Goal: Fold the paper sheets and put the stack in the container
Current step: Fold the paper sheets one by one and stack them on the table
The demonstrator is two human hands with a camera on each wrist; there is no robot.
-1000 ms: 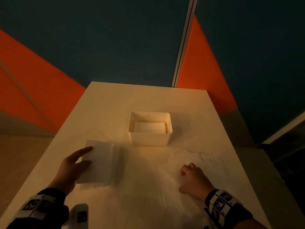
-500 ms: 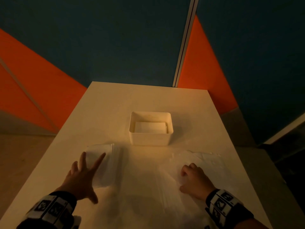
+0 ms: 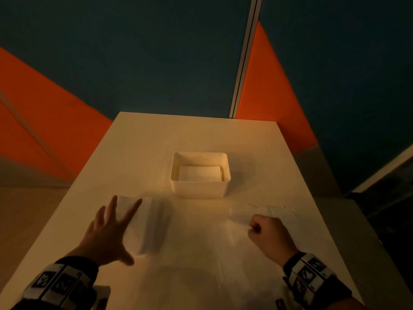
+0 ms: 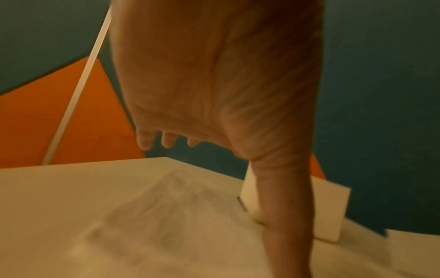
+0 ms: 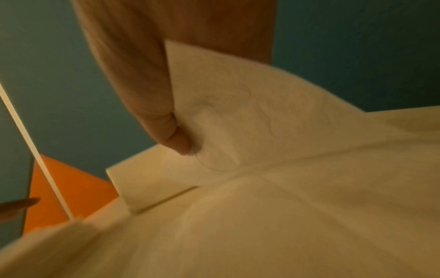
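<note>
Two paper items lie on the pale surface (image 3: 138,142): a folded stack (image 3: 147,222) at the near left and an unfolded sheet (image 3: 241,242) at the near right. The left hand (image 3: 105,236), fingers spread wide, rests on the stack. The right hand (image 3: 268,236) pinches the sheet's edge, lifting it. Beyond them stands the white container (image 3: 200,189), with folded paper (image 3: 199,173) inside.
</note>
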